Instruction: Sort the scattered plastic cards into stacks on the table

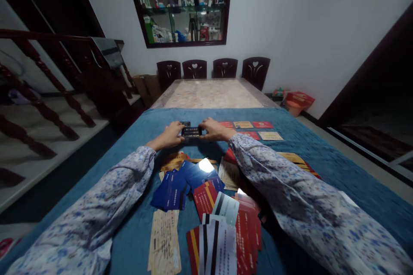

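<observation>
Centrally, black card (192, 132) between left grip (172, 135) and right grip (212, 129), both clasping its opposite ends

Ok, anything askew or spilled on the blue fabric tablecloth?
Nothing looks spilled. The glossy blue rectangular cards lie askew, overlapping at mixed angles, which looks untidy against the neater rows of flat red and cream cards beside the right hand.

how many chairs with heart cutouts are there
4, in a row beyond the far end of the table: leftmost chair, second chair, third chair, rightmost chair. Others may be hidden or out of view.
</observation>
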A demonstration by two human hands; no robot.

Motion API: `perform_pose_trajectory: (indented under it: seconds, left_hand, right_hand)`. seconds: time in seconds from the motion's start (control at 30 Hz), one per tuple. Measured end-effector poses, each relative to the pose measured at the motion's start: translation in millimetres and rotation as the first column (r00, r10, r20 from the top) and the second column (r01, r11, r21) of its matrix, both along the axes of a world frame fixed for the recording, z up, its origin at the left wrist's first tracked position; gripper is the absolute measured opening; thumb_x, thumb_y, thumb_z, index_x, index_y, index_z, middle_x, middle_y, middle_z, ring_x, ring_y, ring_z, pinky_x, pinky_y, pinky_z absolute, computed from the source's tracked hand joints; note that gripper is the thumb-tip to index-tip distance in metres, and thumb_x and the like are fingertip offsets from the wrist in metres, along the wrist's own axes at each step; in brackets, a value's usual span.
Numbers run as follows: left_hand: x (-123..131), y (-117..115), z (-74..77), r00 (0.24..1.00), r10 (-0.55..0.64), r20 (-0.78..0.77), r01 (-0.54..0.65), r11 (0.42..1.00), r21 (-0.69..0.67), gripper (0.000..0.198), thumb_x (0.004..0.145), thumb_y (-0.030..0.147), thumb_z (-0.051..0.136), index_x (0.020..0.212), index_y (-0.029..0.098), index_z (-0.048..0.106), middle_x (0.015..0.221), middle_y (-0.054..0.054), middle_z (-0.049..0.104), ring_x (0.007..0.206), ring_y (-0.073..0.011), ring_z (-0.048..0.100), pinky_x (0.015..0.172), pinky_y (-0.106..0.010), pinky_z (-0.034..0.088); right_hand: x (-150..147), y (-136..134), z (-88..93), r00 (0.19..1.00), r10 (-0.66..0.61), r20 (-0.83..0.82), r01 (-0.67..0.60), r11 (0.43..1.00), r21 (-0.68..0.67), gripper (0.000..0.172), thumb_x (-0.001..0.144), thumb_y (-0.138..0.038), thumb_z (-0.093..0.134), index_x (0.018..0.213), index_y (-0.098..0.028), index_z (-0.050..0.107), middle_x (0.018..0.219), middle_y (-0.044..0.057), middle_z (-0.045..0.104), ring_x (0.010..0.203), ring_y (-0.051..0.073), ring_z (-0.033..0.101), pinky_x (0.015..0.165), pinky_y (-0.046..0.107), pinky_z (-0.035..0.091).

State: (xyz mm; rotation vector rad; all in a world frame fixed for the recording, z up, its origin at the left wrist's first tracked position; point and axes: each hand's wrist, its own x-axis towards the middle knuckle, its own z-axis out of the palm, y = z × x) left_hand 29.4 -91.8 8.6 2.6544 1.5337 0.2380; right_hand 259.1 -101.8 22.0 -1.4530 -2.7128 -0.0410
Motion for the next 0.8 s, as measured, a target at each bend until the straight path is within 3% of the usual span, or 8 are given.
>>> perform_pose_trajectory:
  seconds: [0.27, 0.5, 0.8]
  left_hand:
    - [-16, 23, 1.6, 0.999, 0.039, -0.008, -0.039, 0.999, 0.032, 0.052, 0.078, 0.025, 0.065, 0.13, 0.017, 0.066, 0.128, -0.013, 0.062, 0.124, -0.0311, 0.058, 0.107, -0.041, 0.049]
    - [-25, 41, 2.5, 0.997, 0.066, -0.037, -0.065, 0.998, 0.019, 0.053, 0.08, 0.025, 0.06, 0.132, 0.013, 0.063, 0.134, -0.016, 0.059, 0.129, -0.0331, 0.055, 0.11, -0.045, 0.047]
    - [-30, 68, -5.3, 0.997, 0.072, -0.015, -0.072, 0.997, 0.034, 0.047, 0.077, 0.023, 0.062, 0.123, 0.015, 0.068, 0.127, -0.013, 0.063, 0.122, -0.0296, 0.06, 0.112, -0.039, 0.048]
  right_hand:
    - [-19, 29, -2.3, 1.0, 0.015, -0.012, -0.015, 1.0, 0.012, 0.04, 0.09, -0.039, 0.069, 0.117, -0.01, 0.074, 0.119, 0.017, 0.071, 0.111, 0.028, 0.065, 0.084, 0.027, 0.046]
    - [-32, 60, -8.4, 0.999, 0.04, -0.034, -0.04, 0.999, 0.015, 0.04, 0.089, -0.037, 0.069, 0.117, -0.009, 0.073, 0.117, 0.017, 0.073, 0.105, 0.024, 0.067, 0.083, 0.025, 0.046]
    - [-42, 88, -17.6, 0.999, -0.001, -0.047, -0.001, 0.999, -0.04, 0.042, 0.087, -0.034, 0.07, 0.123, -0.012, 0.072, 0.122, 0.016, 0.073, 0.105, 0.024, 0.07, 0.084, 0.025, 0.049]
